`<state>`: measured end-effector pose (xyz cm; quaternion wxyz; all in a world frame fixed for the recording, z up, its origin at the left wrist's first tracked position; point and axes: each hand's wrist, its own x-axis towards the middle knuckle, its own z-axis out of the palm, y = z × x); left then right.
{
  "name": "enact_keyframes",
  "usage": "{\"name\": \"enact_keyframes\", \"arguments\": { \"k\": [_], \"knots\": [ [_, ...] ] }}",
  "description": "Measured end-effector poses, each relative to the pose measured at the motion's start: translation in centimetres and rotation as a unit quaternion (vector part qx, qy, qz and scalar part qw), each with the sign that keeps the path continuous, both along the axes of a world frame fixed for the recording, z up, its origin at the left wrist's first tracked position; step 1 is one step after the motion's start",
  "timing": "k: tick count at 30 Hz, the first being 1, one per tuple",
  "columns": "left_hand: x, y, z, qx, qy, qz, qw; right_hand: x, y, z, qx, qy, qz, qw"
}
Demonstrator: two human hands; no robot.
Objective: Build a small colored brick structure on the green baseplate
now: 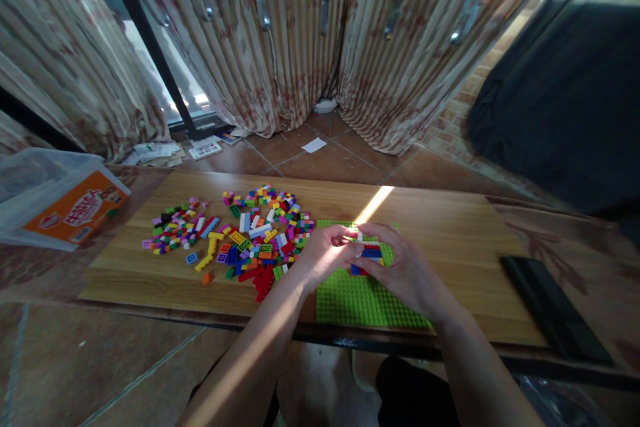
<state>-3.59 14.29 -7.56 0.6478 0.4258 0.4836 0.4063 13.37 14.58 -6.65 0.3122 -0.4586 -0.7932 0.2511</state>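
On the green studded baseplate (360,303) stands a small stack of toy building bricks (371,253) in blue, red, white and yellow layers. My left hand (330,250) is at its left side, thumb and fingers pinched together at a small white brick (359,237). Curled around the stack from the right is my right hand (400,260), its index finger reaching behind the white brick and its thumb against the front. The fingers hide part of the stack, and the exact contact at the white brick is hard to make out.
Left of the baseplate, many loose bricks (260,230) in mixed colours spread over the wooden board (450,233). A clear plastic box (30,180) with an orange label stands at the far left. Toward the right end lies a long black object (553,307). Curtains (280,53) hang behind.
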Motion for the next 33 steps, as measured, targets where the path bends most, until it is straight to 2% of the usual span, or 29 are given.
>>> {"name": "enact_keyframes", "arguments": {
  "k": [4, 7, 9, 14, 19, 27, 33],
  "knots": [
    [0.3, 0.5, -0.3, 0.080, 0.119, 0.013, 0.989, 3.0, 0.8, -0.6, 0.003, 0.005, 0.003, 1.000],
    [0.5, 0.9, -0.6, 0.162, 0.244, 0.043, 0.955, 4.7, 1.2, -1.4, -0.035, 0.009, 0.001, 0.999],
    [0.8, 1.1, -0.9, 0.190, 0.280, 0.042, 0.940, 5.3, 1.3, -2.1, -0.064, 0.030, 0.004, 0.998],
    [2.3, 1.7, -2.0, 0.208, 0.275, 0.005, 0.939, 5.4, 1.8, -3.6, -0.142, 0.127, 0.023, 0.982],
    [2.9, 2.6, -2.5, 0.205, 0.283, -0.012, 0.937, 5.5, 1.9, -4.1, -0.224, 0.185, 0.038, 0.956],
    [3.7, 3.1, -3.3, 0.204, 0.285, -0.013, 0.936, 5.2, 1.4, -3.9, -0.208, 0.194, 0.028, 0.958],
    [3.7, 3.1, -3.2, 0.207, 0.282, -0.019, 0.937, 5.1, 1.5, -3.6, -0.206, 0.165, 0.043, 0.964]
  ]
}}
